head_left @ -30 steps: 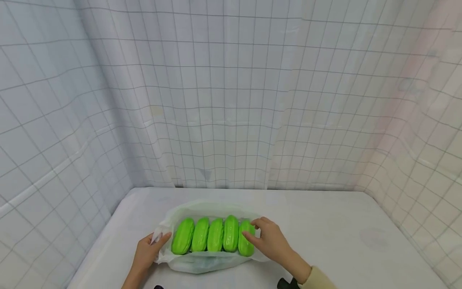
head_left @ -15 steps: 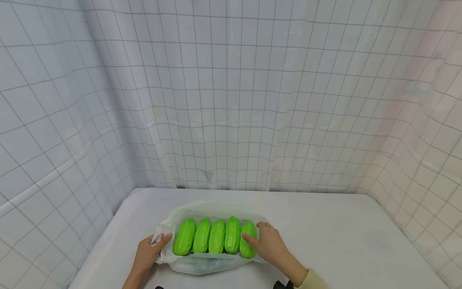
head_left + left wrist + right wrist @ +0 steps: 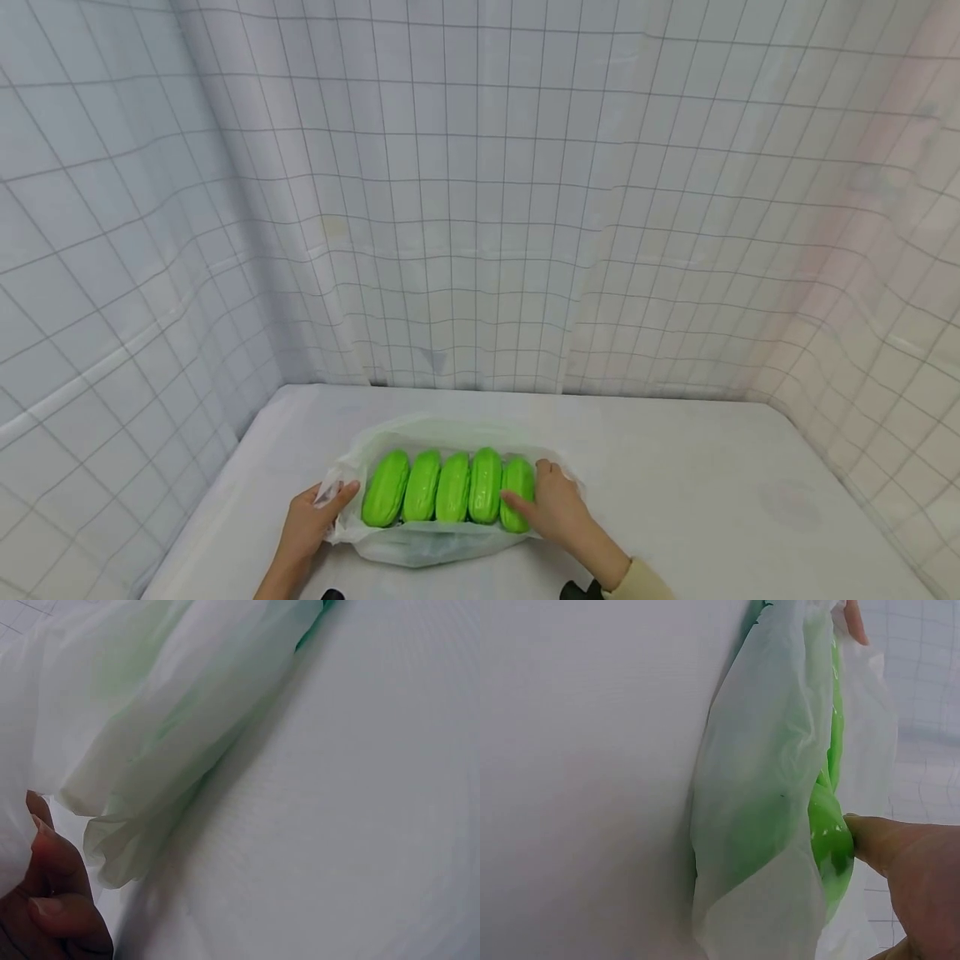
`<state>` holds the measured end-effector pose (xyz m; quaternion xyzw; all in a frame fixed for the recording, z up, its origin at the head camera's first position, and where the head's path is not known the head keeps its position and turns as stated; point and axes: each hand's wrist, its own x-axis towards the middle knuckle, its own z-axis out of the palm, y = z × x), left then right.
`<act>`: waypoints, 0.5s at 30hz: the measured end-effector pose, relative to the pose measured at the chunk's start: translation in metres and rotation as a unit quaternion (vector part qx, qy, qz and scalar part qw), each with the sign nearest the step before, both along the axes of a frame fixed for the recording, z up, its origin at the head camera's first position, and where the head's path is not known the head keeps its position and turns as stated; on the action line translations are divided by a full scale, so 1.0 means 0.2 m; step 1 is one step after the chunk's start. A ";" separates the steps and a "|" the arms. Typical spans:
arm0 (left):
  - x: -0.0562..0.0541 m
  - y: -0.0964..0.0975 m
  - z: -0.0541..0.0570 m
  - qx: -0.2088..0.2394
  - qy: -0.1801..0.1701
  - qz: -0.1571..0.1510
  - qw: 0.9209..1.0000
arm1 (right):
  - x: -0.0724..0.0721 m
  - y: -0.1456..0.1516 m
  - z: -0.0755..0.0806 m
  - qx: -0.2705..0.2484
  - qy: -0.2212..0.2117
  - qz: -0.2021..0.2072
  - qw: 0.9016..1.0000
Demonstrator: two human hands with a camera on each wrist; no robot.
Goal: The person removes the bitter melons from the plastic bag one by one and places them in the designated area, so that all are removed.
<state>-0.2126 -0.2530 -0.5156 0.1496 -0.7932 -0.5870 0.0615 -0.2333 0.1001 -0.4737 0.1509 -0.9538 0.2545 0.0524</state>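
A translucent white plastic bag (image 3: 420, 552) lies opened out on the table, holding several shiny, bright green oblong packets (image 3: 452, 487) side by side. My left hand (image 3: 309, 523) pinches the bag's left edge between thumb and fingers; in the left wrist view the curled fingers (image 3: 64, 915) show beside the crumpled film. At the bag's right end, my right hand (image 3: 558, 504) holds the rightmost green packet (image 3: 517, 475), thumb on its near face and fingers at its right side. In the right wrist view the thumb (image 3: 870, 834) touches the green packet's glossy surface; the other fingers are mostly hidden.
The white table (image 3: 690, 483) stretches beyond the bag to the right and back. White grid-patterned curtains (image 3: 465, 208) hang behind and on both sides. Dark objects show at the bottom edge, one (image 3: 581, 590) beside the right sleeve (image 3: 637, 581).
My right hand has closed in on the rightmost packet, its fingers going from lifted above it to down at its right side. The left hand keeps its hold on the bag.
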 end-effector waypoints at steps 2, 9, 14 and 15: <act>0.00 0.00 0.00 0.006 0.003 0.002 1.000 | 0.00 0.00 0.00 -0.008 -0.020 0.002 1.000; 0.00 0.01 0.00 0.015 0.009 0.004 1.000 | -0.01 -0.02 -0.02 -0.049 -0.067 0.002 0.997; 0.00 0.01 0.00 0.014 0.009 0.003 1.000 | -0.03 -0.02 -0.04 -0.064 -0.084 -0.008 0.994; 0.00 0.01 0.00 0.014 0.008 0.002 1.000 | -0.03 -0.02 -0.04 -0.068 -0.087 -0.009 0.994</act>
